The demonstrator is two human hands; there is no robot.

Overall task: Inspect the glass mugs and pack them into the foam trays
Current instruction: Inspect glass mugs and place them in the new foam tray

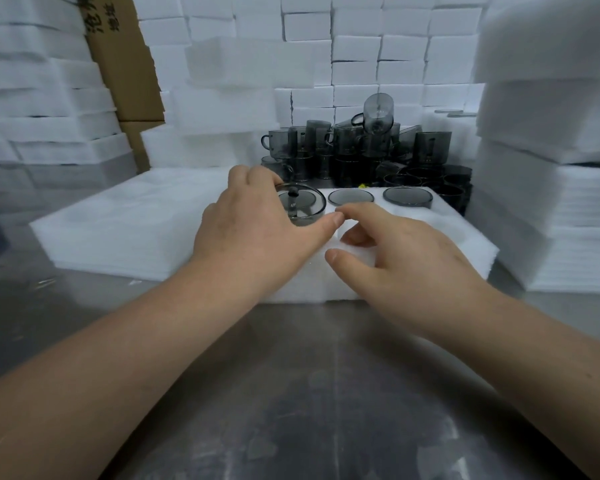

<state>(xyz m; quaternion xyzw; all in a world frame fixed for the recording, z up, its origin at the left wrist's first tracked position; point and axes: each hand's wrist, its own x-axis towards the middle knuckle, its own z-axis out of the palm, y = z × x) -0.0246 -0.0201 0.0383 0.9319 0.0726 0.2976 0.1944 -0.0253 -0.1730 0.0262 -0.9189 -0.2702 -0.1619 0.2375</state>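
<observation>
A white foam tray point(430, 237) lies in front of me on the metal table. Its back row holds three smoky grey glass mugs. My left hand point(253, 226) grips the leftmost mug point(302, 204) around its rim, fingers at the back and thumb at the front. The middle mug point(350, 197) and the right mug point(407, 196) sit sunk into their holes. My right hand point(395, 258) hovers over the tray's front part with loosely bent fingers, holding nothing.
A pile of loose grey glass mugs point(357, 147) stands behind the tray. A second foam tray point(118, 230) lies to the left. Stacks of foam point(551, 133) rise at the right, left and back. A cardboard box point(125, 64) leans at the back left.
</observation>
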